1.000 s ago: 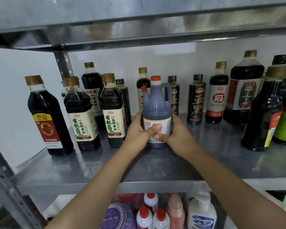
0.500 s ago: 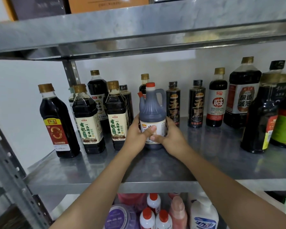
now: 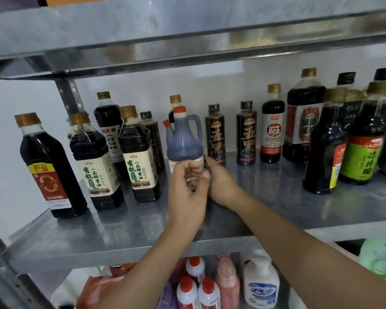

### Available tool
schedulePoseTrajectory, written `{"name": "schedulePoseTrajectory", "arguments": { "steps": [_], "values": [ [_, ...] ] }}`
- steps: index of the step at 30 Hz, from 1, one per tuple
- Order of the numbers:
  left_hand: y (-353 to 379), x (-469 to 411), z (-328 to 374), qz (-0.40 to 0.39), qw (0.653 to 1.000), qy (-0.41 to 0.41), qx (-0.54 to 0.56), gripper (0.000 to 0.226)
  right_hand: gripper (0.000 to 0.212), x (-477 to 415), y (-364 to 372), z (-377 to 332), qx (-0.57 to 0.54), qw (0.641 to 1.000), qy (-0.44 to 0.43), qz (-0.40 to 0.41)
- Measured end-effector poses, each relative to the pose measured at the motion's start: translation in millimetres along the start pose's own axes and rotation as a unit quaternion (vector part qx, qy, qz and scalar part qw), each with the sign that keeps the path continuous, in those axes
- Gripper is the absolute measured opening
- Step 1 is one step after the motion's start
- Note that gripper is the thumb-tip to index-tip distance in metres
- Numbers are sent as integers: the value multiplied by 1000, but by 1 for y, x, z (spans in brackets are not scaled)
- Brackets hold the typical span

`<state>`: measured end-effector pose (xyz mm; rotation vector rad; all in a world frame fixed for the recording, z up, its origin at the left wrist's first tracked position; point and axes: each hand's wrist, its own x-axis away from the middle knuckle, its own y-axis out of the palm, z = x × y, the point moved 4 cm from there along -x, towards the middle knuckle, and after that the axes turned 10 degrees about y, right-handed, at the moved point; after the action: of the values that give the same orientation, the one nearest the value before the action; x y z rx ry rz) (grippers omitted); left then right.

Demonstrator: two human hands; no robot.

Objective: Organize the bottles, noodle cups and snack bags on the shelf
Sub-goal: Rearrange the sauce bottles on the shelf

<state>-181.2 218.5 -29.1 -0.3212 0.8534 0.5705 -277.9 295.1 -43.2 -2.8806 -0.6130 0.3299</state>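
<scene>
Handled bottle (image 3: 184, 139): dark liquid, red cap, side spout, upright on shelf (image 3: 120, 233).

The single head-worn view faces a metal rack straight on and from close by, tilted a little downward. The middle shelf (image 3: 120, 237) fills the centre of the frame. The underside of the upper shelf (image 3: 187, 25) spans the top, bowed by the wide lens. The row of dark sauce bottles (image 3: 246, 134) stands at about lens height against a white wall (image 3: 13, 103). The left hand (image 3: 187, 192) and right hand (image 3: 223, 186) reach away from the lower edge. The tier below, with a white pump bottle (image 3: 261, 284), shows at the bottom.
</scene>
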Motion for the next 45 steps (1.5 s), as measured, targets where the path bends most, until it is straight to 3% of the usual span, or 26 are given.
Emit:
{"name": "schedulePoseTrajectory", "arguments": {
  "steps": [2,4,8,11,17,23,32,36,39,45],
  "values": [
    [21,-11,-7,-44,998,-6,35,27,45,0,-20,4,-5,1000,15,-7],
    [41,-15,-19,-84,995,-12,43,31,52,-5,-52,11,-23,997,42,52],
    [64,-3,-35,-169,985,7,23,33,44,-29,-89,14,-55,986,65,140],
    [67,-1,-46,-208,977,-33,35,43,55,-45,-88,2,-16,988,64,141],
    [64,-1,-48,-203,970,-113,71,46,74,-79,-75,-24,46,982,60,171],
    [63,-3,-46,-196,976,-85,44,46,77,-107,-71,-34,40,980,69,184],
    [65,0,-48,-194,978,-41,66,52,58,-119,-67,-28,63,974,46,214],
    [66,0,-49,-186,978,-58,70,56,71,-113,-62,-29,81,975,52,198],
    [66,0,-51,-202,975,-63,72,59,66,-106,-63,-29,128,971,40,198],
    [64,-2,-38,-213,977,15,32,58,58,-83,-72,-33,161,968,6,190]
  ]
}}
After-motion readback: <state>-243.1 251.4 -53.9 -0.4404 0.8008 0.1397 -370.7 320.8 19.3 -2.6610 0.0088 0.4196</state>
